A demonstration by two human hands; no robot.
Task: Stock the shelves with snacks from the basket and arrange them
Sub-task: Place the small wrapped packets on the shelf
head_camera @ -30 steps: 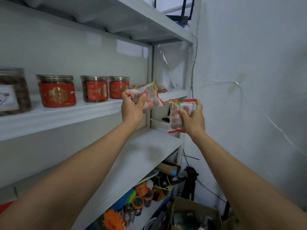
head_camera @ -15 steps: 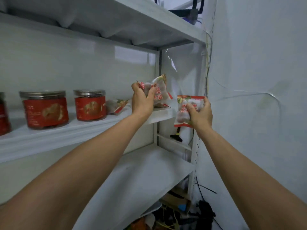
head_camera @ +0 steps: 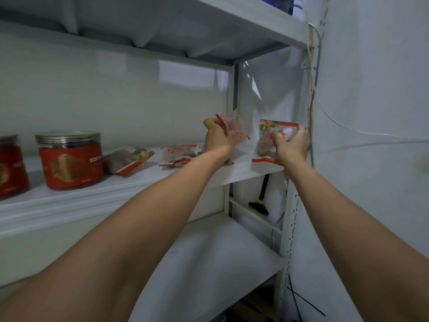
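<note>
My left hand (head_camera: 219, 140) grips a clear snack packet with red print (head_camera: 234, 127), held upright over the right part of the middle shelf (head_camera: 130, 182). My right hand (head_camera: 291, 146) holds another red-edged snack packet (head_camera: 269, 138) upright at the shelf's right end, its lower edge at the shelf board. Two more snack packets lie flat on the shelf: one (head_camera: 178, 154) just left of my left wrist, one (head_camera: 126, 160) leaning beside a jar.
Red-labelled jars with metal lids (head_camera: 69, 159) stand on the left of the middle shelf. The lower shelf (head_camera: 209, 259) is bare white board. A white wall (head_camera: 376, 112) with cables runs close along the right upright (head_camera: 290, 217).
Both hands have moved forward and down onto the middle shelf with their packets. The view has shifted right and closer, so fewer jars show.
</note>
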